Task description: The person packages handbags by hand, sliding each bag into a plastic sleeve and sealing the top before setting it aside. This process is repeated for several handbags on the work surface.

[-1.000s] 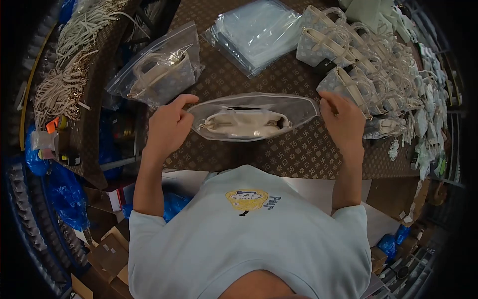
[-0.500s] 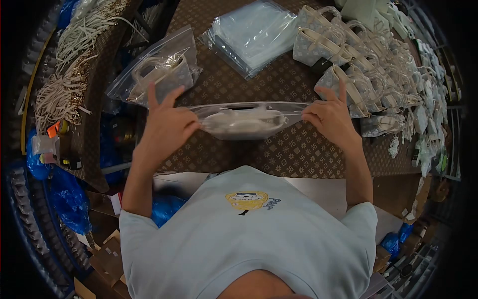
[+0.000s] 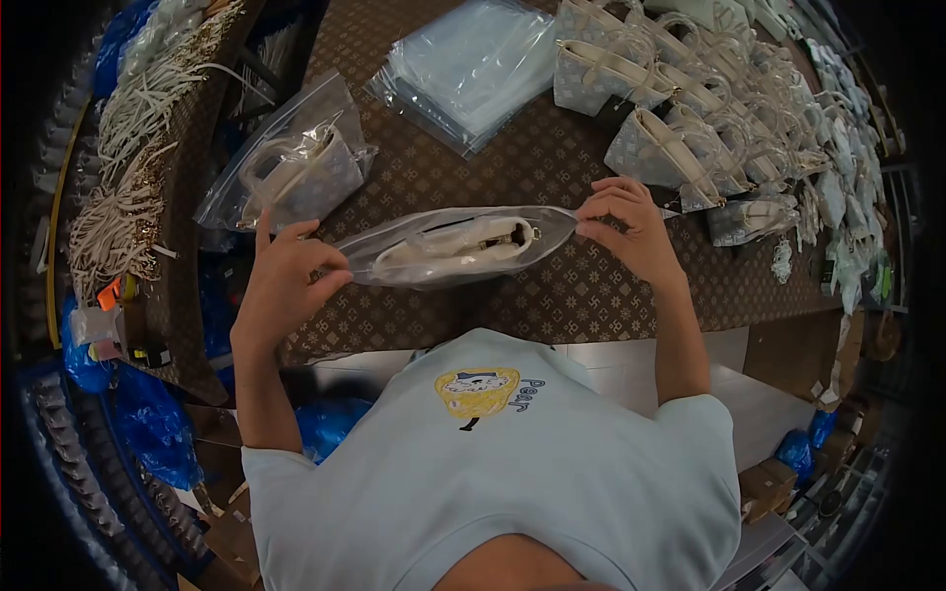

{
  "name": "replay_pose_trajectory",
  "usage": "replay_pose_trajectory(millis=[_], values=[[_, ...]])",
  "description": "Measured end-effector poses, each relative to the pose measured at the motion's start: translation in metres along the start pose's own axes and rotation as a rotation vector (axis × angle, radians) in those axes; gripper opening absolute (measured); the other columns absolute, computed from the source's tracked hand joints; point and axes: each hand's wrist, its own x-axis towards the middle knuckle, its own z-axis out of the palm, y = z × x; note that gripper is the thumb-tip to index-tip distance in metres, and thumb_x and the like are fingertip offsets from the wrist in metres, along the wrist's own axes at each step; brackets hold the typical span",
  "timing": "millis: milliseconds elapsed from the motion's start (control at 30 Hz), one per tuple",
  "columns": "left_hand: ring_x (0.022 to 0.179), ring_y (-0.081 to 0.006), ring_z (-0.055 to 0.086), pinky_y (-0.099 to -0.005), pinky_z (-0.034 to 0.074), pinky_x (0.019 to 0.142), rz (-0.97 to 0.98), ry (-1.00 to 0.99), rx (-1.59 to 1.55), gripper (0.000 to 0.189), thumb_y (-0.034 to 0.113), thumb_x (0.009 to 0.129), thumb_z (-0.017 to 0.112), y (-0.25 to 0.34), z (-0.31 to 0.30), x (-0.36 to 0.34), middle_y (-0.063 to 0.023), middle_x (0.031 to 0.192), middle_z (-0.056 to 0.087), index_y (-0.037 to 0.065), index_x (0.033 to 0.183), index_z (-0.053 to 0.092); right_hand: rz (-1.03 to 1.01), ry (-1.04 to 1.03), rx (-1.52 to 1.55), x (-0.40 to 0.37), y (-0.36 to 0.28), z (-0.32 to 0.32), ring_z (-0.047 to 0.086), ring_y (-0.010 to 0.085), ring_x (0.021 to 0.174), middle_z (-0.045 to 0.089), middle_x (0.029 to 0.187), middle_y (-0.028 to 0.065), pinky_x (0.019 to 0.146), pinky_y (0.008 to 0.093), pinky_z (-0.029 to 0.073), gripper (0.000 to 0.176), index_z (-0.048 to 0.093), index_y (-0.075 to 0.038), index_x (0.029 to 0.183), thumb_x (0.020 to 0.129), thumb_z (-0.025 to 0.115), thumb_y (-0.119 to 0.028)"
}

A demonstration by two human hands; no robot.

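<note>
Cream handbag (image 3: 424, 258), bit of gold-coloured metal at its right end, sitting inside a clear plastic bag (image 3: 554, 231) right in front of the person, at the near side of a brown patterned table (image 3: 532, 307). Left hand (image 3: 286, 288) has one end of the plastic's mouth pinched, right hand (image 3: 631, 231) is pinching the other, so it's a long, narrow opening. Only lettering I can read is "Pear" on the pale shirt (image 3: 493, 473), beside a yellow cartoon (image 3: 477, 391).

A brown table (image 3: 631, 286) (patterned) bears stacked plastic bags (image 3: 473, 74), a bagged handbag (image 3: 330, 172) and clustered handbags (image 3: 709, 138).
</note>
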Motion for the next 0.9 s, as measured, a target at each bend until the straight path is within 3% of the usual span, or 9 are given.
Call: replay_pose_trajectory(millis=[433, 600, 700, 833, 900], values=[[0.115, -0.03, 0.049, -0.0544, 0.005, 0.111, -0.069, -0.033, 0.018, 0.009, 0.015, 0.07, 0.072, -0.005, -0.001, -0.007, -0.0037, 0.074, 0.064, 0.012, 0.075, 0.066, -0.107, 0.037, -0.006, 0.005, -0.005, 0.009, 0.055, 0.0206, 0.099, 0.066, 0.084, -0.0024, 0.096, 0.0372, 0.034, 0.015, 0.068, -0.012, 0.083, 0.07, 0.075, -0.017], [0.116, -0.029, 0.049, -0.0528, 0.002, 0.111, -0.13, -0.085, 0.057, 0.009, 0.016, 0.07, 0.071, -0.002, -0.006, -0.008, -0.0045, 0.073, 0.063, 0.013, 0.079, 0.068, -0.141, 0.059, 0.019, 0.004, 0.004, 0.012, 0.056, 0.0216, 0.092, 0.064, 0.079, -0.0022, 0.089, 0.0352, 0.038, 0.008, 0.065, -0.01, 0.078, 0.074, 0.071, -0.012], [0.114, -0.0272, 0.05, -0.0533, 0.002, 0.111, -0.243, -0.134, 0.083, 0.016, 0.024, 0.071, 0.073, 0.003, -0.01, -0.004, -0.0054, 0.078, 0.064, 0.013, 0.082, 0.069, -0.129, 0.09, 0.101, -0.001, -0.002, 0.02, 0.056, 0.0216, 0.089, 0.062, 0.077, -0.002, 0.085, 0.0349, 0.039, 0.007, 0.063, -0.01, 0.078, 0.074, 0.07, -0.01], [0.105, -0.0243, 0.053, -0.0546, 0.013, 0.108, 0.24, 0.32, 0.162, 0.041, 0.037, 0.07, 0.072, 0.053, 0.019, 0.033, -0.0058, 0.097, 0.062, 0.009, 0.098, 0.065, -0.072, 0.079, 0.138, -0.001, 0.0, 0.018, 0.056, 0.0215, 0.089, 0.062, 0.076, -0.0009, 0.084, 0.035, 0.04, 0.009, 0.063, -0.01, 0.077, 0.073, 0.07, -0.01], [0.099, -0.023, 0.054, -0.0538, 0.016, 0.107, 0.417, 0.358, 0.068, 0.037, 0.031, 0.072, 0.072, 0.096, 0.056, 0.058, -0.0042, 0.096, 0.061, 0.009, 0.1, 0.063, -0.131, 0.095, 0.082, 0.001, -0.006, 0.021, 0.056, 0.0218, 0.088, 0.062, 0.077, 0.0005, 0.085, 0.0353, 0.04, 0.01, 0.063, -0.01, 0.077, 0.072, 0.071, -0.009]])
